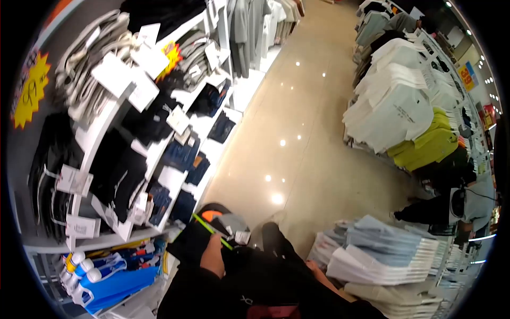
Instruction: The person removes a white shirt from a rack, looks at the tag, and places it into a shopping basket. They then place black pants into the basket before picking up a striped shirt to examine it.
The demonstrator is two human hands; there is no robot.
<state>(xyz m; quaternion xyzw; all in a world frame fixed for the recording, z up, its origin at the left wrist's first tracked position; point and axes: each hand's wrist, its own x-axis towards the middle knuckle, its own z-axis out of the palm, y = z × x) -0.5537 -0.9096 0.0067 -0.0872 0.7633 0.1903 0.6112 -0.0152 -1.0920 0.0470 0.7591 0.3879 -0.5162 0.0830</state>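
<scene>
My left hand (pixel 215 242) is low in the middle of the view, closed on a straight neon-green strip (pixel 203 223). The strip crosses a dark bundle that looks like a bag of clothing (pixel 186 242). Orange and grey pieces (pixel 228 221) and a white tag (pixel 242 237) show in it. My right hand (pixel 313 267) hangs low at my other side, close to a rack of white and pale-blue shirts (pixel 380 255). Its fingers are small and partly hidden, so their grip does not show.
Shelves (pixel 101 133) with folded trousers, jeans and price cards line my left. Blue sportswear (pixel 114 282) hangs below them. A shiny tiled aisle (pixel 276 117) runs ahead. Racks of white shirts (pixel 393 101) and lime tops (pixel 430 138) stand right, with a person (pixel 467 204) beside them.
</scene>
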